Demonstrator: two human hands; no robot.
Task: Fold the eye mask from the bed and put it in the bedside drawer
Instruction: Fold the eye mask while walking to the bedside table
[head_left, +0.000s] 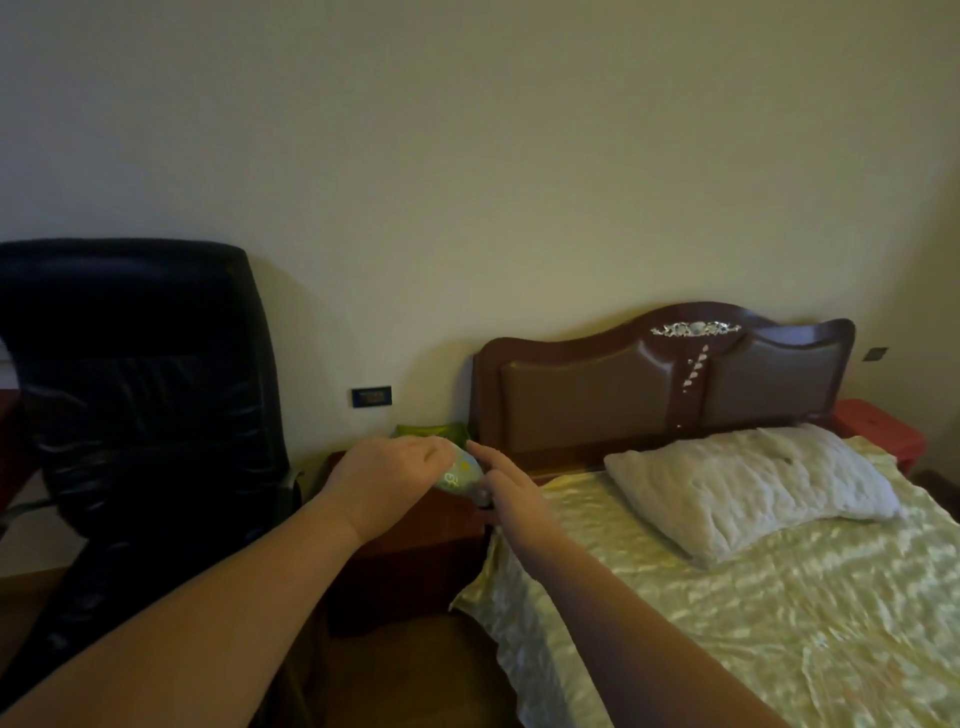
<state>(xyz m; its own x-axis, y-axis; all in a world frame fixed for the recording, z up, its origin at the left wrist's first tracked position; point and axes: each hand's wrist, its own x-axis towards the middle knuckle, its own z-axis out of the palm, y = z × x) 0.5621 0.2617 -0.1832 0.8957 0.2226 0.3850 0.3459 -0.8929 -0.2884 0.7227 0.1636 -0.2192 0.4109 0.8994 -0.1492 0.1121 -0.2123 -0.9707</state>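
My left hand (389, 475) is closed on a small light-green eye mask (460, 474) with a printed pattern and holds it above the dark red-brown bedside table (410, 540). My right hand (506, 491) is right beside the mask, fingers stretched out flat; its thumb side seems to touch the mask's dark lower edge. I cannot make out the drawer's front or whether it is pulled out. The bed (779, 597) with its pale yellow-green cover lies to the right.
A black leather office chair (140, 395) stands left of the bedside table. A green packet (431, 431) lies at the back of the table by the wall. A white pillow (753, 493) rests below the dark wooden headboard (665, 379). A red stool (883, 426) stands far right.
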